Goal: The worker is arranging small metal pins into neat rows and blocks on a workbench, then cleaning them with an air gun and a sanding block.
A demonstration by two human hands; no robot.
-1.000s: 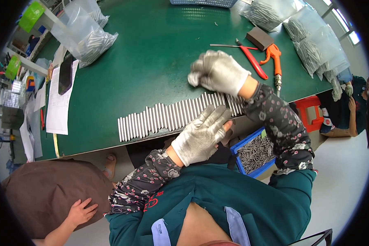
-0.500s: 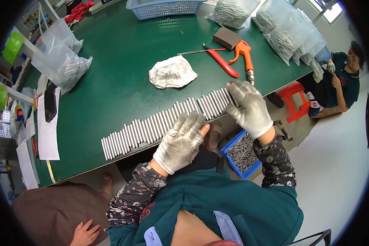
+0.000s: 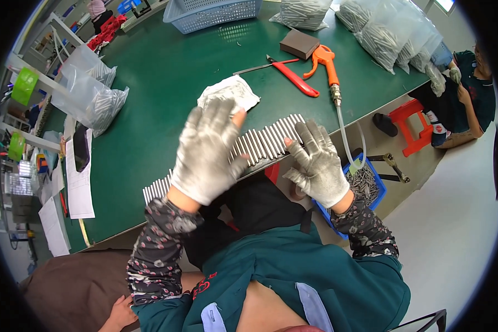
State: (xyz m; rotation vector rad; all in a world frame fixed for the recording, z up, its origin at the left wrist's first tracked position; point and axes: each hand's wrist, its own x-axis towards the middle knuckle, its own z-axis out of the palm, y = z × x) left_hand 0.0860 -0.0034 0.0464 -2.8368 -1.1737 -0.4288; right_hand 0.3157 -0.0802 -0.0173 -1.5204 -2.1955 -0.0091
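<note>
Row of metal pins (image 3: 260, 145): along green table (image 3: 166, 72) near edge. Left hand (image 3: 207, 152), gloved, blurred, fingers spread, apparently flat over row. Right hand (image 3: 315, 163), gloved, open, at row's right end. White cloth (image 3: 228, 93) just behind.

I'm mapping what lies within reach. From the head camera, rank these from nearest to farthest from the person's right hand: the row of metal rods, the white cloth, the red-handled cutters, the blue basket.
From the right hand:
1. Row of metal rods, touching its fingertips, just left.
2. White cloth, beyond the rods, up-left.
3. Red-handled cutters, farther up the green table; close to the cloth's rank.
4. Blue basket, at the far edge.
</note>
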